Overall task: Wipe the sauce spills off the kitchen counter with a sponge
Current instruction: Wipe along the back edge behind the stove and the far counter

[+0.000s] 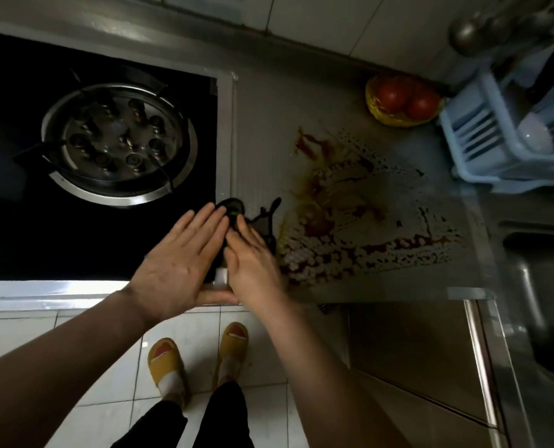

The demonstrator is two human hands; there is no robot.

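Note:
A wide red-brown sauce spill (350,215) covers the grey kitchen counter (262,130) between the stove and the sink. My left hand (178,263) and my right hand (253,263) are held flat, fingers straight, side by side over the counter's front edge, just left of the spill. Neither holds anything. Between and beyond the fingertips lies a dark object with a green spot (233,208), partly hidden by my hands; I cannot tell what it is. No sponge is clearly visible.
A black gas stove (101,150) with a metal burner fills the left. A yellow basket of tomatoes (401,101) stands at the back, a blue dish rack (501,134) to its right. A steel sink (534,286) lies at the right.

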